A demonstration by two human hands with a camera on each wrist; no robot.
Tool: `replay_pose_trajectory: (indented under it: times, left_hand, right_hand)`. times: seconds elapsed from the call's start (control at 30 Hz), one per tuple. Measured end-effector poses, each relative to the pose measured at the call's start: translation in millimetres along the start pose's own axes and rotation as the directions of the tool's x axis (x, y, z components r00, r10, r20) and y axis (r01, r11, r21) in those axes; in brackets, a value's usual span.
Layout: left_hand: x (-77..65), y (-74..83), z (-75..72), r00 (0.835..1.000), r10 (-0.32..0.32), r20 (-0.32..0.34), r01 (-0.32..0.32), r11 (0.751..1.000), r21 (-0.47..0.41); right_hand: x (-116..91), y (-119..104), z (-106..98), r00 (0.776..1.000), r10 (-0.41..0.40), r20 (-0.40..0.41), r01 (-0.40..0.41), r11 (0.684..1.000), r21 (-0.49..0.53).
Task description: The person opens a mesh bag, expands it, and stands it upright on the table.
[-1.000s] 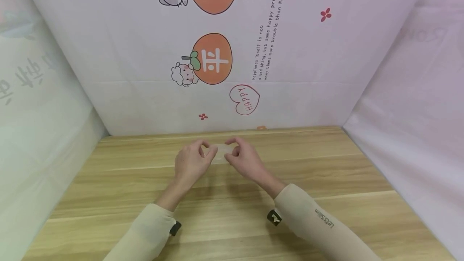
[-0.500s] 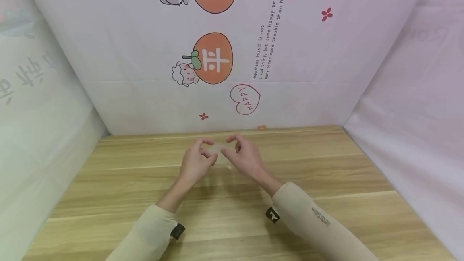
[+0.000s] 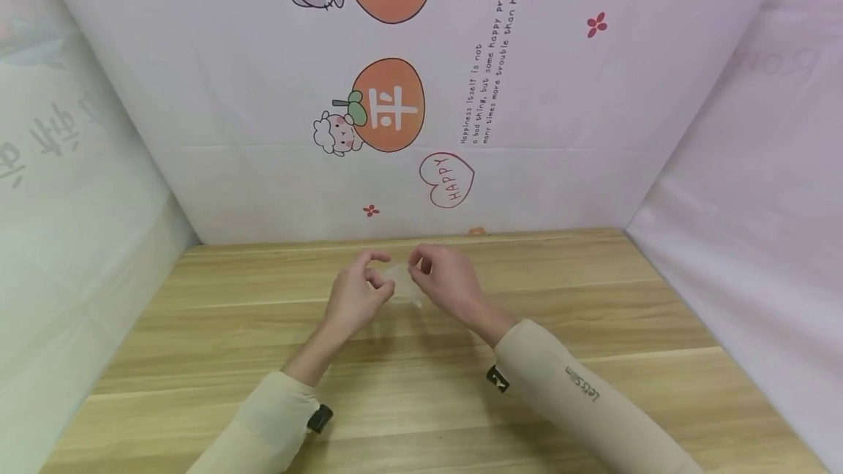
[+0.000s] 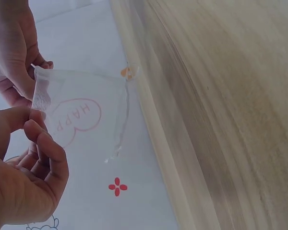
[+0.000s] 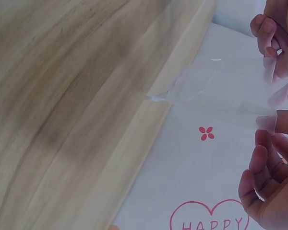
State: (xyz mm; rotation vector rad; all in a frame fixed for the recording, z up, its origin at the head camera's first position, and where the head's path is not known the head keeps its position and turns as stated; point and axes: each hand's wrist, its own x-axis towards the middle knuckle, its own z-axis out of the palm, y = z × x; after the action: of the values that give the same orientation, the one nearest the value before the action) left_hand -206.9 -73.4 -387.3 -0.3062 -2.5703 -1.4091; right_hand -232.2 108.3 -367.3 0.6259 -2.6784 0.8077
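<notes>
A small clear plastic bag (image 3: 402, 290) hangs between my two hands, above the table. In the left wrist view the film of the bag (image 4: 86, 91) spreads out from the fingers, and print on the wall shows through it. My left hand (image 3: 356, 290) pinches one side of the bag's edge between thumb and finger. On the other side, my right hand (image 3: 449, 280) pinches the same edge, thumb against forefinger. Some fingertips show through the film of the bag (image 5: 221, 86) in the right wrist view; I cannot tell whether they are inside it.
Below lies a wood-grain table (image 3: 421, 393). A white printed sheet (image 3: 546, 167) stands as the back wall, with more white sheeting at the left (image 3: 79, 167) and right (image 3: 744, 167). Both forearms wear pale sleeves (image 3: 560, 386) with dark straps beneath.
My left hand has shifted slightly right. The right thumb and forefinger, apart half a second ago, have come together at the bag's edge. The bag now hangs lower between the hands.
</notes>
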Motion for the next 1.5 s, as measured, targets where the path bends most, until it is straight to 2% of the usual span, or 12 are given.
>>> replay_pose_trajectory:
  times: [0.13, 0.2, 0.3, 0.4, 0.5, 0.6, 0.67, 0.8, 1.0, 1.27, 1.5]
  left_hand:
    - [-0.7, 0.5, -1.1, 1.000, 0.018, 0.005, -0.019, 0.999, 0.044]
    - [-1.3, 1.1, -1.2, 1.000, 0.003, 0.008, -0.003, 0.999, 0.052]
    - [-2.5, 1.1, -1.0, 0.998, -0.070, 0.003, 0.069, 0.997, 0.043]
    - [-4.0, 0.0, -1.1, 0.986, -0.166, -0.009, 0.167, 0.985, 0.035]
    - [-4.3, -2.6, -1.5, 0.979, -0.204, 0.013, 0.203, 0.978, 0.049]
    - [-4.1, -3.6, -0.7, 0.982, -0.182, 0.055, 0.180, 0.983, 0.032]
    - [-3.8, -3.2, 0.1, 0.985, -0.160, 0.069, 0.161, 0.987, -0.013]
    - [-2.3, -0.8, 1.3, 0.989, -0.143, 0.042, 0.146, 0.987, -0.070]
    - [-0.7, -0.3, 1.0, 0.989, -0.148, 0.014, 0.148, 0.988, -0.035]
    - [0.1, -0.9, -0.6, 0.991, -0.129, -0.018, 0.130, 0.991, 0.017]
    - [0.3, -0.3, -1.8, 0.993, -0.119, -0.008, 0.119, 0.993, 0.027]
  right_hand:
    - [-0.2, 0.1, -0.7, 1.000, 0.016, 0.001, -0.016, 1.000, -0.017]
    - [-0.8, 0.2, -0.9, 1.000, 0.017, -0.005, -0.017, 1.000, -0.017]
    - [-1.4, 1.2, -0.5, 1.000, 0.022, -0.020, -0.022, 1.000, 0.003]
    - [-1.5, 3.3, -0.3, 0.998, 0.048, -0.047, -0.045, 0.997, 0.061]
    - [-1.3, 5.0, -1.4, 0.994, 0.078, -0.073, -0.067, 0.988, 0.137]
    - [-1.7, 4.5, -2.2, 0.992, 0.088, -0.092, -0.070, 0.981, 0.182]
    - [-2.5, 3.1, -2.1, 0.992, 0.081, -0.095, -0.062, 0.980, 0.191]
    - [-4.6, 1.9, -1.5, 0.993, 0.082, -0.084, -0.062, 0.975, 0.212]
    - [-6.6, 5.8, -1.5, 0.990, 0.117, -0.072, -0.098, 0.969, 0.226]
    - [-6.4, 6.0, 0.8, 0.990, 0.120, -0.071, -0.102, 0.970, 0.223]
    - [-6.4, 4.4, 1.7, 0.989, 0.138, -0.056, -0.122, 0.967, 0.225]
